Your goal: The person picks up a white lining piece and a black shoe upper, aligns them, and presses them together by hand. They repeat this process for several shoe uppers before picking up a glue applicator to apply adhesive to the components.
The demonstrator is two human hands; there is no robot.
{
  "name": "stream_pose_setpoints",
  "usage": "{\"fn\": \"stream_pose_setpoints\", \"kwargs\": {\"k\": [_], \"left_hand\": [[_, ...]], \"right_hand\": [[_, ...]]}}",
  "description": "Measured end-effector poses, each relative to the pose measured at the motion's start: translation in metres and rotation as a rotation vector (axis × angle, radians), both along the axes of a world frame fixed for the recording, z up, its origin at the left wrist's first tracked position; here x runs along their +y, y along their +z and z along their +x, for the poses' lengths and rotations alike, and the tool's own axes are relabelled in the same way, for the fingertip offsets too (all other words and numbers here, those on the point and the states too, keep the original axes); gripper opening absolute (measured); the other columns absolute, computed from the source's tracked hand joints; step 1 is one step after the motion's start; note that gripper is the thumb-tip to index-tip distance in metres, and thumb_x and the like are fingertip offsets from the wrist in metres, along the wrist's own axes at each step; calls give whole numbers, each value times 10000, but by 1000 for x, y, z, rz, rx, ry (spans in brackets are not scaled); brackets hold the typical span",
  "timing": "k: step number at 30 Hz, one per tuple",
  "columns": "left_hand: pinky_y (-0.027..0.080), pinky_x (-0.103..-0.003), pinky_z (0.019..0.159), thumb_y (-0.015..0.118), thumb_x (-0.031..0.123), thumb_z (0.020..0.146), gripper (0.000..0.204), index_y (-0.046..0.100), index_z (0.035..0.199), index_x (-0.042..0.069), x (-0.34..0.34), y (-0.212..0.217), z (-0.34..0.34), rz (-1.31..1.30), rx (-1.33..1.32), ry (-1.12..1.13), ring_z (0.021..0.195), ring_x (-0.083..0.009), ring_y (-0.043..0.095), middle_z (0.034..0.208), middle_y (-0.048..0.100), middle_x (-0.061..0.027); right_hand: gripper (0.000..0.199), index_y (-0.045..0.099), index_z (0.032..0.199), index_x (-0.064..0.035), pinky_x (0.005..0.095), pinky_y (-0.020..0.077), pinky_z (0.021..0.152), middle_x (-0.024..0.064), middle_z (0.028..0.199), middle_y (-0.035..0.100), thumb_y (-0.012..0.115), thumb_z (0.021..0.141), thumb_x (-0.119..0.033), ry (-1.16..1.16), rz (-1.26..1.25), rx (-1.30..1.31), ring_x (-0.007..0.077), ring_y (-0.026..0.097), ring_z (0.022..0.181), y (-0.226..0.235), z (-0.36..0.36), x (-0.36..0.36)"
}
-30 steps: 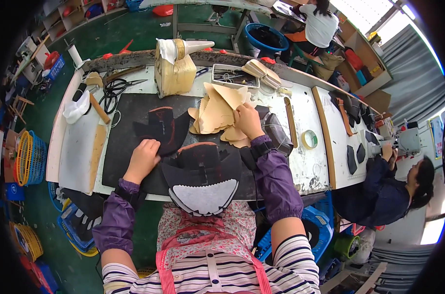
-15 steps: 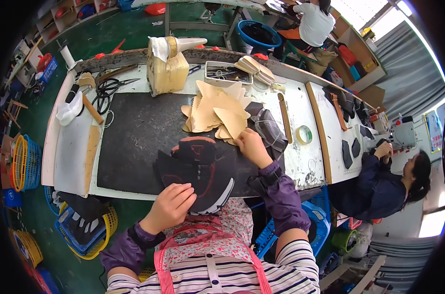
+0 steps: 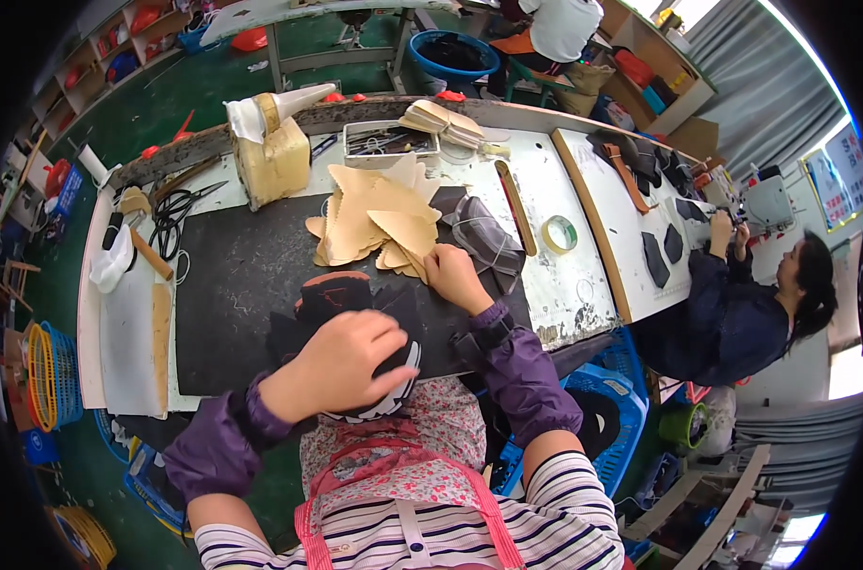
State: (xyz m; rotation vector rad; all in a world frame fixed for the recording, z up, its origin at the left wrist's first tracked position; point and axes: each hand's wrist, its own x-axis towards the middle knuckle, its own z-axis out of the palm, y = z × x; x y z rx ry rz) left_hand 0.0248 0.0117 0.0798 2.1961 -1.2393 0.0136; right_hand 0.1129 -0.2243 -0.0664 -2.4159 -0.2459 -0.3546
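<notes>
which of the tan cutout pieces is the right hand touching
The right hand rests on the pointed tan piece at the pile's near right edge; the other pieces fan out behind, untouched.

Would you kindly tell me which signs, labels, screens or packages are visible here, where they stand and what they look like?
Wall sign: far right, beside the curtains; rectangular, blue with pale lettering, red-edged.
Cardboard box: upper right, on the floor beyond the bench; brown, plain.
Tan wrapped bundle: back of the bench, left of the metal tray; blocky, taped.
No screens in view.
</notes>
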Motion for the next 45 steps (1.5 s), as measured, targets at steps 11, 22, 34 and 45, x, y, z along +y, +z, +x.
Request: {"fn": "stream_pose_setpoints", "kwargs": {"k": [11,22,34,45], "left_hand": [[340,-441,1016,492,566,842,640,608,1093,-11,-90,-84,113,529,264,3,1120,-380,505,1131,592,-220],[462,-378,828,617,320,836,339,641,1009,29,-127,2,72,621,63,-206,959,-354,568,1017,617,-198],[483,-378,702,639,433,798,393,657,955,74,-97,-29,121,103,-180,-137,827,-308,608,902,640,-154],[482,-453,741,549,519,816,479,630,1090,134,-20,-160,213,90,-667,327,844,-353,599,927,644,-113]], "right_hand": [[253,644,653,-58,421,460,507,193,674,595,702,559,-286,-63,-399,87,357,590,577,17,-2,-7],[108,523,878,2,387,447,586,192,713,585,561,811,-74,-269,734,-293,364,570,668,60,-99,-53],[116,511,741,23,396,428,570,213,674,554,601,755,-50,-19,396,-307,382,560,650,62,-51,-14],[106,532,801,19,396,445,623,197,753,575,586,717,-15,-42,301,-303,378,568,700,85,-81,-20]]}}
